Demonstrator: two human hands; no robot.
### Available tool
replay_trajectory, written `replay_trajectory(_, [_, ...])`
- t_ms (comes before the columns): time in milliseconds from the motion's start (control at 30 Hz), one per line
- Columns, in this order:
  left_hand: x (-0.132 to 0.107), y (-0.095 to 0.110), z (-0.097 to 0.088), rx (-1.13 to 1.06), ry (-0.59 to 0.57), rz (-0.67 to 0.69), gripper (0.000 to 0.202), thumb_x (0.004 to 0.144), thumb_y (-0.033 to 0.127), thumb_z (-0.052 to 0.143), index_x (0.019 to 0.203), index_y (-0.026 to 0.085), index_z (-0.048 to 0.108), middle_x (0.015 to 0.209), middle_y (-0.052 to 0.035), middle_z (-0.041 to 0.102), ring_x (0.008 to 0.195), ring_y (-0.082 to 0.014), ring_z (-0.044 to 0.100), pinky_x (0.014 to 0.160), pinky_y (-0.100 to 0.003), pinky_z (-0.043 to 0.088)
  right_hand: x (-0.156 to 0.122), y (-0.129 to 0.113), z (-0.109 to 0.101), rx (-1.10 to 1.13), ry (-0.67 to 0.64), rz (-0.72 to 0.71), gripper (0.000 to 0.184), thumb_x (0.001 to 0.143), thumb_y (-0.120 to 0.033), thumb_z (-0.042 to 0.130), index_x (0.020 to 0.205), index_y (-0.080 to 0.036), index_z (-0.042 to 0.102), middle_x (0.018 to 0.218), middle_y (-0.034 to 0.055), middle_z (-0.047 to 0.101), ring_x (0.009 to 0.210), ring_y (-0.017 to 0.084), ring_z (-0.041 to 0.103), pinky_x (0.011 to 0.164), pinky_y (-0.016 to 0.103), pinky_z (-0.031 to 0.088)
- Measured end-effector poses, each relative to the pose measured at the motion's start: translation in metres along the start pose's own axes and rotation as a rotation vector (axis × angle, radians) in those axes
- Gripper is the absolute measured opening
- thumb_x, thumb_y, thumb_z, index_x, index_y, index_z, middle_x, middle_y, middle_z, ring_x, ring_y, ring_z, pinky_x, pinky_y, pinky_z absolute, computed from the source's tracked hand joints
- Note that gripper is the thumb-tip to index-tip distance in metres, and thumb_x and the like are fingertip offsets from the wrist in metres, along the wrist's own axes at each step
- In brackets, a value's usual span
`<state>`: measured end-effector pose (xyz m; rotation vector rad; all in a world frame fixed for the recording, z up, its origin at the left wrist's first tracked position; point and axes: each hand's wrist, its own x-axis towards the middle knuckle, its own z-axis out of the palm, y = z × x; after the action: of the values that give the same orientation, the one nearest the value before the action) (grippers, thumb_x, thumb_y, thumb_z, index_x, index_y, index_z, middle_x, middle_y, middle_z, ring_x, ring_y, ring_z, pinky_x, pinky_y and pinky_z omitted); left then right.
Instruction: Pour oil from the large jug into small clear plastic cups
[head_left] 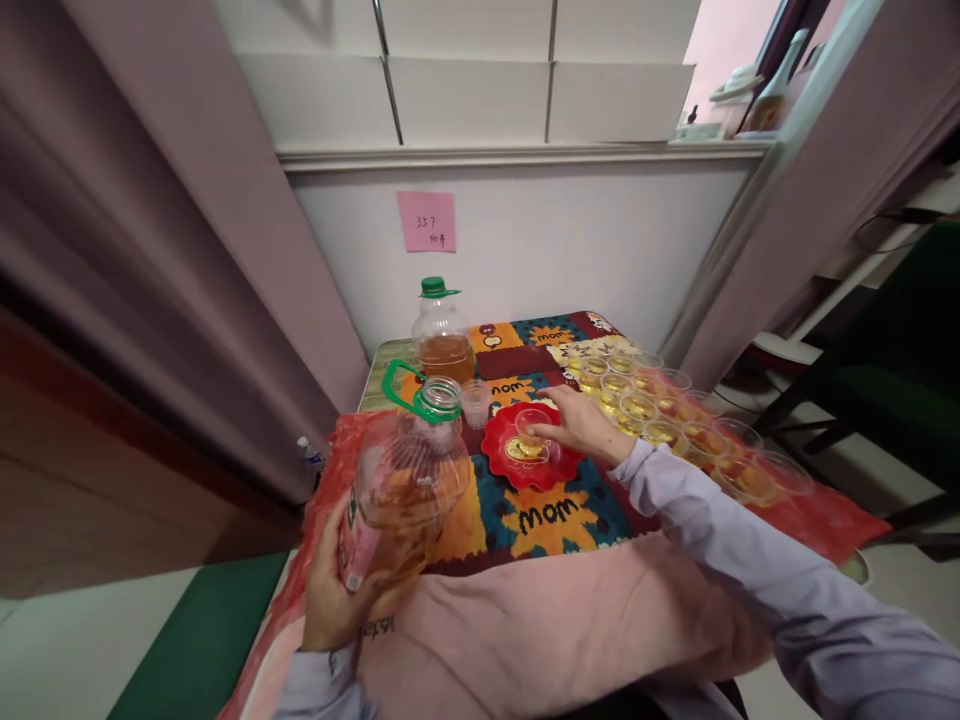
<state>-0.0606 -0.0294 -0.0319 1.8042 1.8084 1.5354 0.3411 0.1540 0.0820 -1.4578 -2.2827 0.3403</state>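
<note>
My left hand (337, 580) is wrapped round the lower part of a large clear plastic jug (412, 490) that holds amber liquid. The jug leans slightly, and its mouth is uncapped with a green handle ring round the neck. Over a red scalloped plate (499, 465), my right hand (577, 420) grips a small clear plastic cup (532, 425). Some yellowish liquid seems to show in the cup. A stack of clear plastic cups (475, 402) stands just left of the plate, beside the jug's neck.
A second jug (442, 335) with a green cap stands at the back left. Several rows of filled cups (664, 435) cover the table's right side. A patterned cloth (555, 515) lies on the table. A pink note (426, 222) hangs on the wall; a dark chair (900, 370) stands right.
</note>
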Motion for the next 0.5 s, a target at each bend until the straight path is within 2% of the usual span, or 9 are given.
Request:
replay_trajectory(133, [-0.002,-0.005,0.001,0.020,0.028,-0.037,0.120,0.068,0.093,0.070,0.157,0.013,0.052,0.157,-0.0249,0.059,0.147,-0.0483,0.055,0.123,-0.060,0.044,0.001,-0.012,0.004,-0.163,-0.130,0.068,0.078,0.089,-0.058,0.082,0.148,-0.013,0.059,0.143,0.0220,0.069,0.129,0.037,0.070,0.107,0.045,0.055])
replay_trajectory(233, [-0.003,-0.009,0.000,0.004,0.039,-0.074,0.122,0.067,0.094,0.070,0.158,0.015,0.051,0.158,-0.0228,0.058,0.148,-0.0478,0.054,0.123,-0.060,0.044,0.004,-0.020,0.006,-0.202,-0.144,0.094,0.073,0.093,-0.059,0.078,0.148,-0.014,0.059,0.138,0.0218,0.072,0.125,0.038,0.072,0.100,0.043,0.056])
replay_trajectory(333, [-0.002,-0.011,-0.001,-0.002,0.020,-0.079,0.117,0.070,0.089,0.073,0.158,0.016,0.051,0.159,-0.0216,0.058,0.148,-0.0468,0.053,0.125,-0.059,0.043,0.006,-0.023,0.006,-0.221,-0.145,0.096,0.069,0.094,-0.058,0.076,0.146,-0.016,0.060,0.133,0.0201,0.075,0.122,0.037,0.074,0.098,0.041,0.054])
replay_trajectory(500, [0.000,-0.007,0.000,-0.033,0.024,-0.060,0.115,0.068,0.085,0.078,0.158,0.018,0.051,0.158,-0.0217,0.058,0.148,-0.0477,0.053,0.124,-0.064,0.041,0.007,-0.027,0.008,-0.260,-0.151,0.077,0.076,0.087,-0.058,0.083,0.145,-0.017,0.059,0.134,0.0210,0.075,0.124,0.038,0.072,0.107,0.046,0.048])
